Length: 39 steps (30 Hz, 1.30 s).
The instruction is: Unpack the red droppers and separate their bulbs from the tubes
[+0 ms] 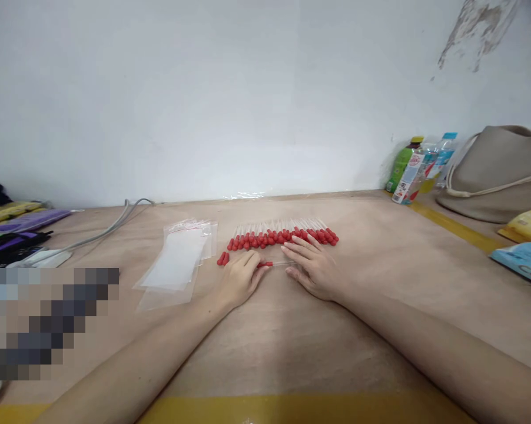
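Observation:
Between my hands lies a glass dropper (281,263) with a red rubber bulb, its clear tube pointing right. My left hand (243,274) is closed around the bulb end, with part of the red showing past its fingertips. The tube's other end runs in between the thumb and fingers of my right hand (314,268); the upper fingers stay stretched out and the exact contact is hidden. Just beyond, a row of red-bulbed droppers (269,237) lies side by side, tubes pointing away. Two red bulbs (223,258) sit beside my left hand.
Clear zip bags (177,259) lie in an overlapping stack at left. A grey cable (102,228) and dark and purple packages (27,227) are farther left. Bottles (400,168), a carton (409,179), a grey bag (499,171) and a blue packet (524,262) stand or lie at right.

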{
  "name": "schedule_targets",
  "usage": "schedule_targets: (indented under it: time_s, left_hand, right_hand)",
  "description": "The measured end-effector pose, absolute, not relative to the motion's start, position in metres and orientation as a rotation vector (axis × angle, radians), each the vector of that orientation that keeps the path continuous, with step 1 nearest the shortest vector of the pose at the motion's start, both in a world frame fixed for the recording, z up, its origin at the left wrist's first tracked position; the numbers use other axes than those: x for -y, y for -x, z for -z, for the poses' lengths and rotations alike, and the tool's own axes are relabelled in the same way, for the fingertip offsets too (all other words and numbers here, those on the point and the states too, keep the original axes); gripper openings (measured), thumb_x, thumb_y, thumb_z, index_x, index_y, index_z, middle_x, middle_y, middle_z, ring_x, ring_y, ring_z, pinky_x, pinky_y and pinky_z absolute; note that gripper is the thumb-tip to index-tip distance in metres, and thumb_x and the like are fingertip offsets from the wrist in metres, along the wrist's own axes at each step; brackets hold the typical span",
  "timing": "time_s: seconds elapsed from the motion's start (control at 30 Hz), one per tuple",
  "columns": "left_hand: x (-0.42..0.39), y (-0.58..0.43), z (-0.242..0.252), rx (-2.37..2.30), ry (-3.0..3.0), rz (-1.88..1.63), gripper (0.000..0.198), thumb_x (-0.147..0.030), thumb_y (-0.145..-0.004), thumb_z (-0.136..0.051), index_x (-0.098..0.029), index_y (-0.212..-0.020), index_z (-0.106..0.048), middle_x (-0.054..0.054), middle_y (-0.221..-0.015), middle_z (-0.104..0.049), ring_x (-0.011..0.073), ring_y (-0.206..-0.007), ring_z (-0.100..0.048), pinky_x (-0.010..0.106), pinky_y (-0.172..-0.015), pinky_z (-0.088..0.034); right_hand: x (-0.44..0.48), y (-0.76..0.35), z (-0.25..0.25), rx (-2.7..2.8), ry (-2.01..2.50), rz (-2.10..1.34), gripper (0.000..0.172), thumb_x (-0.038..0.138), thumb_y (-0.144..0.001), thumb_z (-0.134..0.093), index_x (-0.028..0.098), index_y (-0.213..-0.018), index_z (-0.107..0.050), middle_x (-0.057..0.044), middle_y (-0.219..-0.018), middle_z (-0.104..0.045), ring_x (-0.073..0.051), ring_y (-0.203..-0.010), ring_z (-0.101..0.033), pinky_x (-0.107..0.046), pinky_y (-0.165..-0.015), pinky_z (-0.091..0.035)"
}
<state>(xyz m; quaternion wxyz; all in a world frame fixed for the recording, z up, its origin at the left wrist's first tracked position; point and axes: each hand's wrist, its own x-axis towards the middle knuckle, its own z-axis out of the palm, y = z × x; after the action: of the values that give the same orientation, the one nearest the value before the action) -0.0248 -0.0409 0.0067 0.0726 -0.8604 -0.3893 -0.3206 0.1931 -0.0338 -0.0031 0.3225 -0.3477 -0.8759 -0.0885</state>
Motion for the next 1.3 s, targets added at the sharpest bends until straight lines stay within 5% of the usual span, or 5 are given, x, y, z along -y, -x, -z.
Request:
schedule_targets:
  time_s: [0.3, 0.5, 0.97, 1.3]
  left_hand:
    - [0.044, 0.021, -0.008, 1.039, 2.612, 1.005, 0.016, -0.027, -0.086, -0.043, -0.017, -0.086, -0.055, 0.005, -0.084, -0.061, 0.0157, -0.079, -0.056, 0.029, -0.073, -0.045]
    - [0.038, 0.016, -0.008, 1.074, 2.610, 0.837, 0.038, -0.040, -0.084, -0.046, -0.023, -0.118, -0.050, 0.007, -0.125, -0.050, 0.0240, -0.119, -0.040, 0.043, -0.095, -0.037]
    - [0.039, 0.015, -0.014, 0.973, 2.660, 0.680, 0.025, -0.028, -0.089, -0.038, -0.019, -0.089, -0.062, 0.004, -0.126, -0.050, 0.0200, -0.127, -0.031, 0.043, -0.105, -0.024]
    - [0.042, 0.016, -0.019, 1.014, 2.751, 0.603, 0.027, -0.030, -0.089, -0.035, -0.021, -0.084, -0.060, 0.001, -0.124, -0.052, 0.0198, -0.128, -0.029, 0.048, -0.106, -0.016]
  right_hand:
    - [0.028, -0.190, 0.007, 2.330, 0.782, 0.199, 0.026, 0.024, -0.088, -0.041, 0.023, -0.107, -0.060, -0.002, -0.116, -0.058, -0.021, -0.123, -0.036, -0.049, -0.103, -0.026]
    - [0.028, -0.189, 0.008, 2.303, 0.706, 0.183, 0.026, 0.022, -0.087, -0.042, 0.021, -0.106, -0.060, -0.003, -0.116, -0.058, -0.020, -0.123, -0.037, -0.047, -0.102, -0.030]
    - [0.023, -0.188, 0.019, 2.252, 0.569, 0.100, 0.025, 0.020, -0.088, -0.039, 0.020, -0.104, -0.058, -0.007, -0.106, -0.063, -0.016, -0.103, -0.056, -0.042, -0.099, -0.037]
    - [0.024, -0.191, 0.019, 2.279, 0.523, 0.072, 0.025, 0.017, -0.087, -0.039, 0.022, -0.106, -0.056, -0.006, -0.110, -0.061, -0.015, -0.109, -0.052, -0.041, -0.101, -0.035]
